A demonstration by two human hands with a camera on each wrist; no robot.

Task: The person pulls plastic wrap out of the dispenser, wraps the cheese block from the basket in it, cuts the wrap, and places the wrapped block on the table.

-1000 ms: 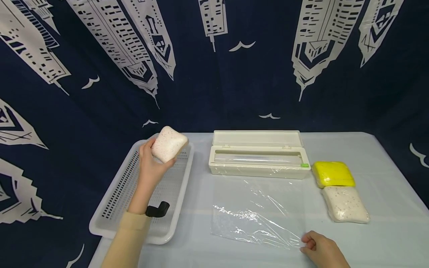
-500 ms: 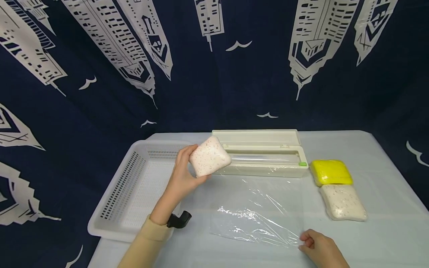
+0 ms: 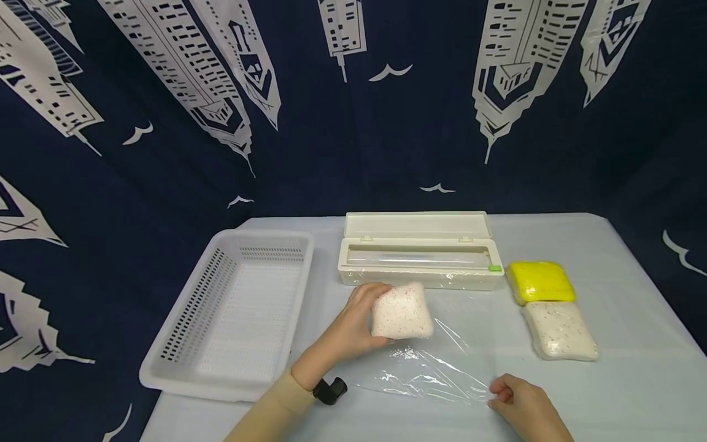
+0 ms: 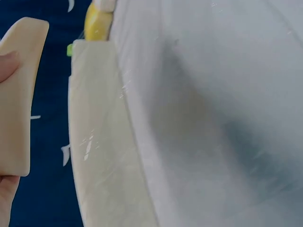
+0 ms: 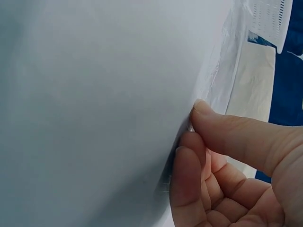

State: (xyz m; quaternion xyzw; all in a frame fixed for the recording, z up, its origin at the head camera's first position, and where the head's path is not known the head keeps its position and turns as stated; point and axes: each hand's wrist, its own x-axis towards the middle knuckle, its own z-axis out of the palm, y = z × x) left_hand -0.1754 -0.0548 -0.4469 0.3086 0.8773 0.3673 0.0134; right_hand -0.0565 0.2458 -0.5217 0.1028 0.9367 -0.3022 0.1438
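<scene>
My left hand (image 3: 353, 322) grips a speckled white square block (image 3: 402, 311) with rounded corners, fingers at its upper edge and thumb below. It is held over a sheet of cling film (image 3: 425, 368) that stretches toward me from a cream cling film dispenser (image 3: 422, 279) with its lid raised. In the left wrist view the block (image 4: 16, 104) shows its pale side, partly cut off by the frame. At the film's near right corner, my right hand (image 3: 527, 405) pinches the edge between thumb and fingers; the right wrist view shows the thumb (image 5: 236, 135) against it.
A white perforated basket (image 3: 148, 368) stands on the left of the white-covered table (image 3: 635, 393). To the right of the dispenser lie a film-wrapped yellow block (image 3: 541, 281) and a film-wrapped speckled block (image 3: 560, 331). A dark blue printed curtain (image 3: 359, 153) hangs behind.
My left hand has carried the speckled block from over the basket, rightward and toward me, to above the film. My right hand keeps its pinch on the film's corner.
</scene>
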